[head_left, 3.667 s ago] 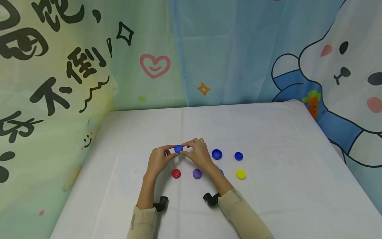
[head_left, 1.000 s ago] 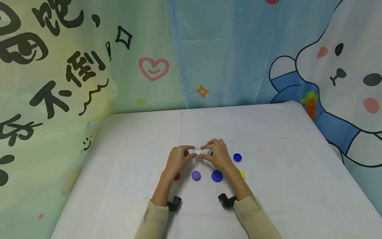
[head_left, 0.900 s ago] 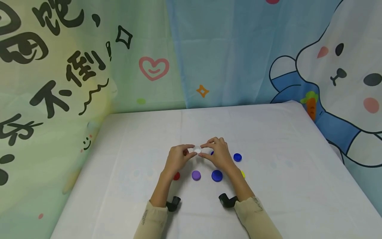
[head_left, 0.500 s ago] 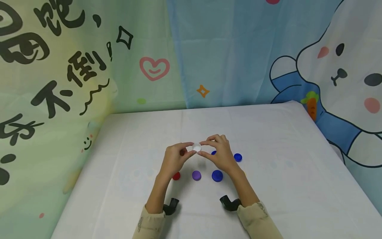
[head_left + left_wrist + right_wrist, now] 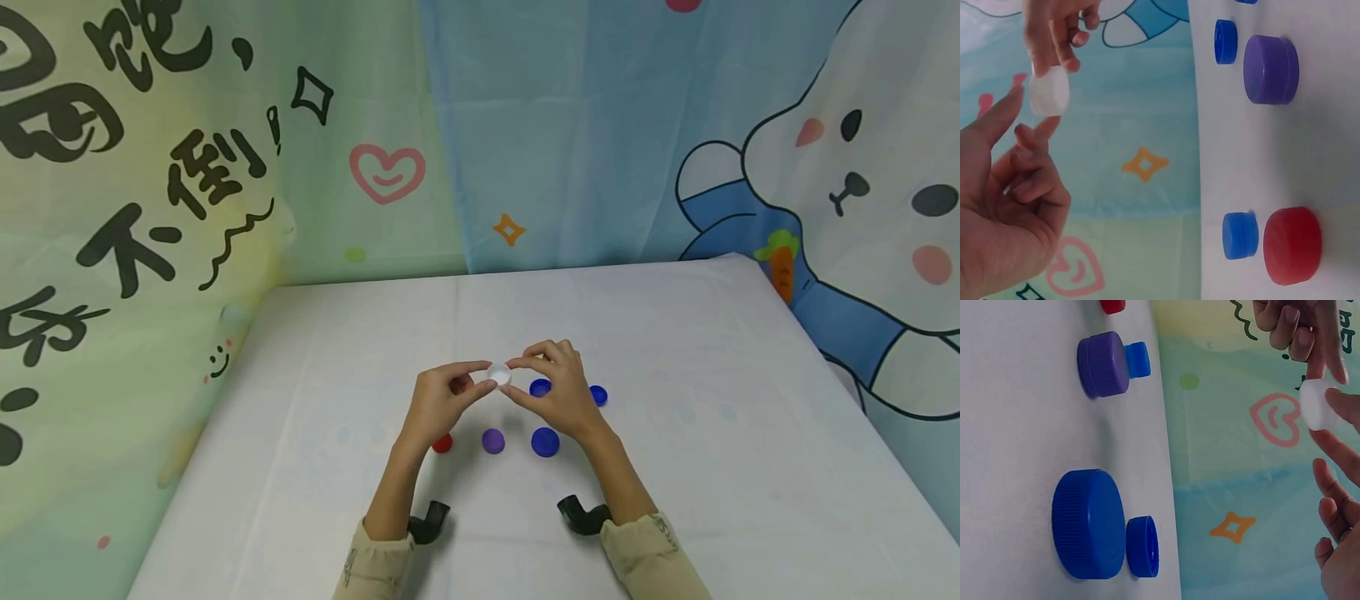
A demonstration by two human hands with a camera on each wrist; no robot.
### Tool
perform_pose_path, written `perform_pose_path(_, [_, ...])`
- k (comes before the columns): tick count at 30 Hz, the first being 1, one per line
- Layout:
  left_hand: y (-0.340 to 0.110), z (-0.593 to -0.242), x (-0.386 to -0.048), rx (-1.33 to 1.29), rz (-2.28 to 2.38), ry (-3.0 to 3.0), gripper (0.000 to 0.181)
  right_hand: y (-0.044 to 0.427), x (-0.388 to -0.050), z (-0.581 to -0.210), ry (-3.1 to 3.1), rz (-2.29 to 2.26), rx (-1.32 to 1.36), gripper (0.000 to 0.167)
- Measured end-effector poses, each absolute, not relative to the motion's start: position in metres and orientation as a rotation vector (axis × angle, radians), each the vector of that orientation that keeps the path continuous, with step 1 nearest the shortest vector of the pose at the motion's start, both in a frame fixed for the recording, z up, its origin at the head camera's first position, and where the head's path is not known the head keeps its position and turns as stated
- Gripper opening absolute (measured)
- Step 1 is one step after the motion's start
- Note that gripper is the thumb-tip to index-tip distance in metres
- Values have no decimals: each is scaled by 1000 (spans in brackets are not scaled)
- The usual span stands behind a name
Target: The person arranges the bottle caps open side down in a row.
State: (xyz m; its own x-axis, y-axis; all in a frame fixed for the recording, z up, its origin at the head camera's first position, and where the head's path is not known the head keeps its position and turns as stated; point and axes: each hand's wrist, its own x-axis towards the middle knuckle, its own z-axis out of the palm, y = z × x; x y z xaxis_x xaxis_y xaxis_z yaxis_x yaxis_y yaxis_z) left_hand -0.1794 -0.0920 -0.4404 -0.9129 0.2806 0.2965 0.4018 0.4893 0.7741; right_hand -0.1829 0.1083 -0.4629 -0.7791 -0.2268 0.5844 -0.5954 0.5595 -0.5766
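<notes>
Both hands hold a white bottle cap (image 5: 499, 375) between them above the table. My left hand (image 5: 444, 402) pinches its left side with thumb and forefinger. My right hand (image 5: 561, 390) pinches the opposite side the same way. In the wrist views the white cap (image 5: 1050, 92) is off the table, fingertips on its rim. Below the hands stand a red cap (image 5: 442, 443), a purple cap (image 5: 492, 441) and a large blue cap (image 5: 545, 442). A lighter blue cap (image 5: 1240, 235), hidden in the head view, stands behind the red one.
Two more blue caps lie farther back: one (image 5: 540, 387) partly behind the right hand, another (image 5: 597, 395) to its right. Black wrist-camera mounts (image 5: 431, 522) stick out inward from both wrists. A printed curtain (image 5: 570, 133) hangs behind the white-covered table (image 5: 712, 467).
At 3.7 s ago both hands held a blue cap farther left; now they hold the white one. In the last second the hands shift slightly, and the right forearm covers the yellow cap.
</notes>
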Motion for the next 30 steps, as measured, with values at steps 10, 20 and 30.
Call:
perform_pose_path(10, [-94, -440, -180, -248, -2049, -2662, 35, 109, -182, -466, -2280, 1162, 697, 33])
perform_pose_path(20, [-94, -443, -181, -206, -2156, -2647, 33, 108, -181, -468, -2267, 1181, 715, 34])
perform_pose_path(30, [-94, -444, -181, -205, -2082, -2599, 31, 107, -182, -474, -2279, 1244, 705, 35])
